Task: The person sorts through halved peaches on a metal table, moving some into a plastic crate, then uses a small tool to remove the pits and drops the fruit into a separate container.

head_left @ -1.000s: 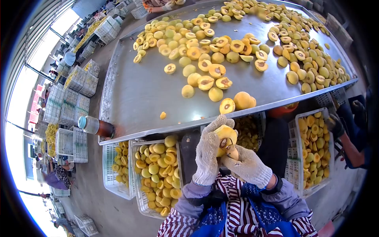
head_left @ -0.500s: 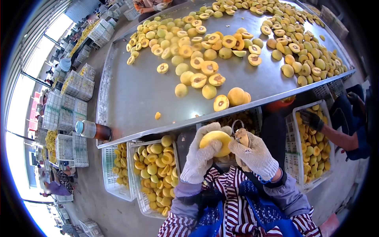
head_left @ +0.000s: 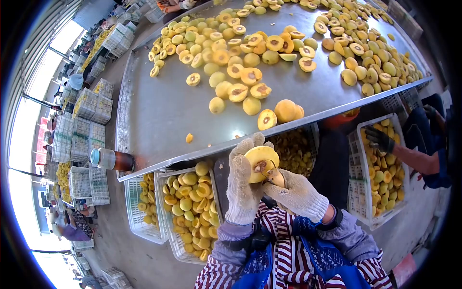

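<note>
Yellow fruit half [head_left: 263, 155], cut face exposed, is clamped in the left hand [head_left: 241, 185], just ahead and left of the right hand [head_left: 301, 195], whose fingers close around a small tool [head_left: 277, 178] slanting forward-left, metal end at the fruit's centre.

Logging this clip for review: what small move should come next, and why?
Probably a short scoop by the right hand: its tool is at the cut face of the fruit half in the left hand, near the brown centre.
</note>
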Action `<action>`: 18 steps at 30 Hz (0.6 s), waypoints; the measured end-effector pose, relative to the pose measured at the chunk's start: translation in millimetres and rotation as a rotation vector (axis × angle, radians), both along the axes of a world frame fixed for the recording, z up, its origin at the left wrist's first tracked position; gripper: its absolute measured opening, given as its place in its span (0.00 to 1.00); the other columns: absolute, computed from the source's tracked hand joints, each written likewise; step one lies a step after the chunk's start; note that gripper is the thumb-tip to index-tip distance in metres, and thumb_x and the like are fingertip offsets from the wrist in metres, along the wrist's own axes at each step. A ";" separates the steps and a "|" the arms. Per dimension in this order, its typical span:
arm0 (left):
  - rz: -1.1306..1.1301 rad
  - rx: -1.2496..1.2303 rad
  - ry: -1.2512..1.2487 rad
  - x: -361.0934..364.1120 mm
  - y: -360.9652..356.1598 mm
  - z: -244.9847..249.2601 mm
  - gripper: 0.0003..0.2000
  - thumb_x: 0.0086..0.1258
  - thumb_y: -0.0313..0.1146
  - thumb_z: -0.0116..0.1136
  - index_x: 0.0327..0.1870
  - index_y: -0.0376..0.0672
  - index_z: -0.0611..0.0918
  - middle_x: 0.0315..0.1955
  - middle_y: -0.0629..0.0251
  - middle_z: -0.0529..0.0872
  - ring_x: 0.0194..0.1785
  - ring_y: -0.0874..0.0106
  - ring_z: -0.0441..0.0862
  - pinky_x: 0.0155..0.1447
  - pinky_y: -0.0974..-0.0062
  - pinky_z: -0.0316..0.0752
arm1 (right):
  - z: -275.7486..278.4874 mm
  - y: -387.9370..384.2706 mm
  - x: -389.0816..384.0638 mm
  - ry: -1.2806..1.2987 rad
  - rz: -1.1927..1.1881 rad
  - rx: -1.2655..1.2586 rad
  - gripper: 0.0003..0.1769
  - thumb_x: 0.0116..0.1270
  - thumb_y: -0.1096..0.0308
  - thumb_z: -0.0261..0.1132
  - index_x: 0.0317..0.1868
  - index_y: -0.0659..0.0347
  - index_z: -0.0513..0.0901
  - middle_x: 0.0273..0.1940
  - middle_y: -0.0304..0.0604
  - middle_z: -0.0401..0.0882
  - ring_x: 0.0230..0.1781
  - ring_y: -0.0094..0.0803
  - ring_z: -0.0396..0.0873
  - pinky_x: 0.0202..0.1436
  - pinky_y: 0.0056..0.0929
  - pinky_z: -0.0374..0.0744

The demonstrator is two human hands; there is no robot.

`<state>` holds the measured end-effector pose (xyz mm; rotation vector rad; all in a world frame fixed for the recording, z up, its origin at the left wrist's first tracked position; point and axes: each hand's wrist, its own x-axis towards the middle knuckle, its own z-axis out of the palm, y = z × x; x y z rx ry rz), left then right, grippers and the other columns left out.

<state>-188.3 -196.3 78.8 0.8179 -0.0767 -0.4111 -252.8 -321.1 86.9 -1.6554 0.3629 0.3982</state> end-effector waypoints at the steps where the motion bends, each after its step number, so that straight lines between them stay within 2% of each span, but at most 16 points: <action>1: 0.007 0.012 -0.022 -0.8 -1.0 -0.1 0.27 0.77 0.49 0.55 0.67 0.40 0.68 0.67 0.50 0.71 0.68 0.57 0.73 0.68 0.58 0.73 | 0.8 0.7 -0.7 -0.018 -0.020 0.030 0.20 0.69 0.55 0.67 0.51 0.63 0.81 0.40 0.51 0.86 0.40 0.41 0.85 0.45 0.34 0.80; 4: 0.040 0.045 -0.115 -3.8 -6.6 -5.6 0.28 0.78 0.48 0.53 0.69 0.37 0.66 0.69 0.49 0.69 0.69 0.55 0.72 0.70 0.58 0.72 | 3.6 2.3 -2.5 -0.069 -0.050 0.087 0.19 0.69 0.58 0.66 0.52 0.63 0.81 0.40 0.49 0.86 0.40 0.39 0.85 0.46 0.33 0.80; 6: 0.093 0.166 -0.203 -9.7 -11.7 3.4 0.30 0.78 0.52 0.51 0.69 0.38 0.66 0.69 0.51 0.70 0.69 0.55 0.71 0.70 0.57 0.71 | 5.8 0.6 -2.1 -0.093 -0.032 0.081 0.18 0.70 0.60 0.66 0.53 0.63 0.81 0.40 0.46 0.86 0.40 0.36 0.85 0.46 0.31 0.80; 7: 0.118 0.226 -0.244 -13.2 -14.7 7.2 0.30 0.77 0.53 0.51 0.70 0.39 0.66 0.68 0.52 0.70 0.69 0.55 0.71 0.70 0.57 0.71 | 7.9 0.5 -2.6 -0.044 -0.037 0.178 0.17 0.71 0.60 0.66 0.53 0.63 0.81 0.40 0.44 0.86 0.40 0.33 0.84 0.46 0.30 0.80; 8: 0.177 0.266 -0.305 -15.5 -18.0 7.1 0.27 0.79 0.49 0.49 0.68 0.38 0.68 0.65 0.51 0.73 0.66 0.56 0.75 0.68 0.57 0.73 | 11.0 0.6 -2.7 0.003 -0.043 0.274 0.17 0.71 0.61 0.65 0.53 0.63 0.81 0.39 0.41 0.86 0.40 0.31 0.84 0.45 0.29 0.80; 9: 0.109 0.302 -0.338 -12.1 -15.5 10.7 0.26 0.79 0.48 0.50 0.68 0.36 0.69 0.65 0.51 0.74 0.65 0.58 0.76 0.67 0.60 0.73 | 15.4 -0.7 -3.3 0.049 -0.047 0.369 0.16 0.71 0.61 0.65 0.53 0.62 0.81 0.39 0.39 0.85 0.40 0.28 0.83 0.45 0.27 0.80; 10: 0.041 0.338 -0.371 -4.8 -9.0 16.9 0.26 0.79 0.46 0.50 0.68 0.34 0.70 0.65 0.50 0.75 0.64 0.59 0.77 0.67 0.63 0.73 | 27.6 -8.7 -0.3 0.208 0.024 0.467 0.14 0.72 0.62 0.65 0.52 0.61 0.82 0.38 0.34 0.84 0.38 0.21 0.81 0.41 0.21 0.79; 11: -0.027 0.375 -0.404 0.9 -4.5 22.7 0.25 0.79 0.44 0.51 0.67 0.32 0.71 0.64 0.50 0.76 0.62 0.61 0.78 0.67 0.65 0.73 | 24.8 -11.7 -2.6 0.205 0.042 0.545 0.14 0.72 0.62 0.65 0.51 0.61 0.82 0.36 0.34 0.84 0.37 0.20 0.81 0.39 0.20 0.78; 12: -0.069 0.360 -0.295 3.5 -4.0 27.7 0.21 0.79 0.40 0.51 0.62 0.32 0.77 0.60 0.51 0.81 0.59 0.64 0.81 0.64 0.67 0.75 | 19.0 -15.5 -5.7 0.200 0.061 0.624 0.14 0.72 0.61 0.65 0.50 0.61 0.82 0.35 0.34 0.83 0.35 0.20 0.80 0.37 0.18 0.77; 14: -0.120 0.466 -0.363 9.9 -0.9 25.4 0.19 0.78 0.39 0.53 0.59 0.33 0.79 0.57 0.52 0.83 0.57 0.64 0.82 0.63 0.67 0.76 | 8.7 -15.9 -6.9 -0.008 0.137 0.593 0.14 0.73 0.58 0.65 0.45 0.62 0.81 0.27 0.34 0.79 0.22 0.20 0.76 0.24 0.17 0.72; 17: -0.085 0.592 -0.644 13.9 -1.2 24.4 0.16 0.75 0.37 0.56 0.55 0.35 0.83 0.52 0.53 0.86 0.54 0.64 0.84 0.60 0.68 0.77 | 1.5 -23.3 -11.6 0.260 0.192 0.882 0.16 0.73 0.55 0.64 0.40 0.61 0.79 0.21 0.34 0.74 0.14 0.21 0.70 0.15 0.22 0.67; 18: -0.052 0.623 -0.833 21.7 -2.2 24.4 0.16 0.75 0.37 0.56 0.55 0.35 0.83 0.52 0.53 0.86 0.54 0.64 0.85 0.59 0.68 0.78 | -2.7 -22.5 -13.4 0.230 0.214 0.923 0.17 0.74 0.54 0.63 0.37 0.61 0.78 0.18 0.33 0.71 0.10 0.20 0.66 0.11 0.24 0.63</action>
